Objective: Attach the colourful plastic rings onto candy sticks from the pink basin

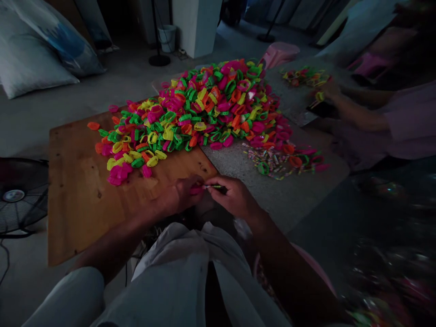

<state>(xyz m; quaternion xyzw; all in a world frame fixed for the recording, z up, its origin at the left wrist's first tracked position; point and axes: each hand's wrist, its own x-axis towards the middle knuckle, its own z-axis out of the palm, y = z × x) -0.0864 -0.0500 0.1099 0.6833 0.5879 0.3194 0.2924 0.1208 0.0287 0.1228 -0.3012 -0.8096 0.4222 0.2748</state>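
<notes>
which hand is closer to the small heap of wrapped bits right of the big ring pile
Right. The right hand sits just below and left of the small heap on the grey surface. The left hand, pinching a pink ring, lies farther left, over the wooden board.

no readable text, labels or numbers

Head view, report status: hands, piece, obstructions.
Left hand pinching pink ring. Right hand holding thin stick at ring. Ring pile beyond on wooden board; nothing between.
</notes>
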